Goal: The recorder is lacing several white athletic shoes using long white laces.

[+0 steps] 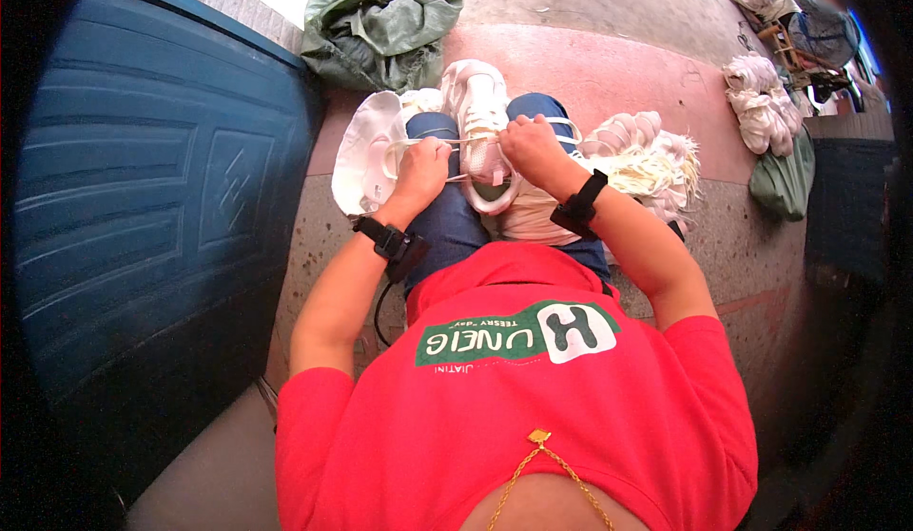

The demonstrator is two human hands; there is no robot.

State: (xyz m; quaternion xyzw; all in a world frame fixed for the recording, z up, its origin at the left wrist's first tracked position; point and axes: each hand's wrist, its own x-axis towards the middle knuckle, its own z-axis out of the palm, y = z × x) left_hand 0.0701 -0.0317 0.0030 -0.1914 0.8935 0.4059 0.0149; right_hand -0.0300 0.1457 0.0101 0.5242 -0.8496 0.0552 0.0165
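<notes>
Left hand [421,168] clenched on a white lace [455,141] left of the shoe [483,127]. Right hand [534,146] clenched on the lace at the shoe's right side. The shoe lies on the lap, sole toward the person. Judged light, upper soft, sole stiffer; lace thin and limp, best pinched near the eyelets. Beyond the shoe: green sack [380,19]. Right of it: pale bundle [642,155].

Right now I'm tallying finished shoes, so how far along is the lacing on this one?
Partly done. The white shoe rests on the lap and a lace already crosses it. In hand: the left hand and right hand each pull a lace end sideways. Left: no knot shows yet, and how many eyelets are filled is too small to tell. More pale shoes lie beside the right knee.
</notes>
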